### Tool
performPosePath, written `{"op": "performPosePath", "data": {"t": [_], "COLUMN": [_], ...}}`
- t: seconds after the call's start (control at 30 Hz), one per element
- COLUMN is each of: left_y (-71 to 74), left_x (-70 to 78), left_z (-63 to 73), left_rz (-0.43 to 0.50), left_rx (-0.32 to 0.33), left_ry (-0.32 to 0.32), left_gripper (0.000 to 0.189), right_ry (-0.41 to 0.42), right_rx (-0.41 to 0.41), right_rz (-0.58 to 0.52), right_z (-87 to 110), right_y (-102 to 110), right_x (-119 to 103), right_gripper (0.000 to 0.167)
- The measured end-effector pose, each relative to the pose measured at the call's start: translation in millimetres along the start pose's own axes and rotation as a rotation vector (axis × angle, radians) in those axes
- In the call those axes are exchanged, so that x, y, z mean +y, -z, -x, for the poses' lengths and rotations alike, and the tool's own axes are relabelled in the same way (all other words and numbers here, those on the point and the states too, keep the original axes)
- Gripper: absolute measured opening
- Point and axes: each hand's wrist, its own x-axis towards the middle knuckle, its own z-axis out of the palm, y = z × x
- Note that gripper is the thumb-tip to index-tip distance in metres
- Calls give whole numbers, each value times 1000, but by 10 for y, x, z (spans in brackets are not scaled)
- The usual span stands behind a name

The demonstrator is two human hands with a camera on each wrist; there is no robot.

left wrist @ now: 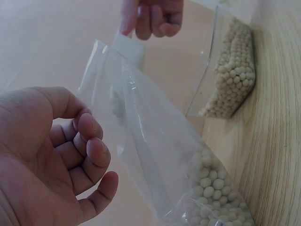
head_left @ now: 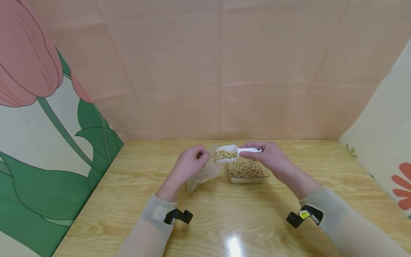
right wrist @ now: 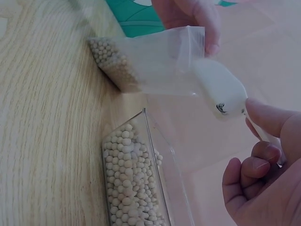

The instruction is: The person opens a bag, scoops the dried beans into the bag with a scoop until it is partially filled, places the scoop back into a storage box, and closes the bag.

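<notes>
The right hand (head_left: 273,157) is clamped on the scoop (head_left: 238,152), thumb and fingers closed about its handle, with the handle's end showing past them. The scoop's long axis runs across the person's front, roughly level, with the bowl pointing left and a load of beans (head_left: 224,155) in it.

The relation that matters most, as I judge it, is lip to mouth: the bag (head_left: 210,171) lies left of the right hand, straight off the scoop's front, with its mouth at the lip. Whether the lip is inside the mouth or only against it, I cannot tell.

The left hand (head_left: 191,162) is nearer the bag; its fingers are curled together at the top edge and seem to pinch the film. From there the bag slants down and left to the table (head_left: 224,214), beans in its bottom.

Below the scoop's handle and the right hand, just right of the bag and apart from it, sits the clear box (head_left: 245,181), well filled with beans.

No brand can be read. The scoop's underside bears a dark mark (right wrist: 221,108), and the right wrist camera (head_left: 308,216) a yellow label (head_left: 303,214); both are illegible.
</notes>
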Motion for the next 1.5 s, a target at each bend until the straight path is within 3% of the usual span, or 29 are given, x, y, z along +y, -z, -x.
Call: {"op": "performPosePath", "data": {"t": [0.5,1.13,1.3,1.5], "left_y": [8,16,13,6], "left_x": [20,3,5,13], "left_z": [7,-1,-4,-5], "left_rz": [-1,-18,-19,-22], "left_rx": [-1,3,8,11], "left_ry": [8,21,18,6], "left_gripper": [23,22,21,22], "right_ry": [32,205,222,197], "right_rx": [-5,4,12,39], "right_rz": [139,387,372,257], "right_z": [14,37,65,126], "right_y": [25,8,28,121], "right_x": [-148,-380,-392,-330], "right_gripper": [47,29,29,38]}}
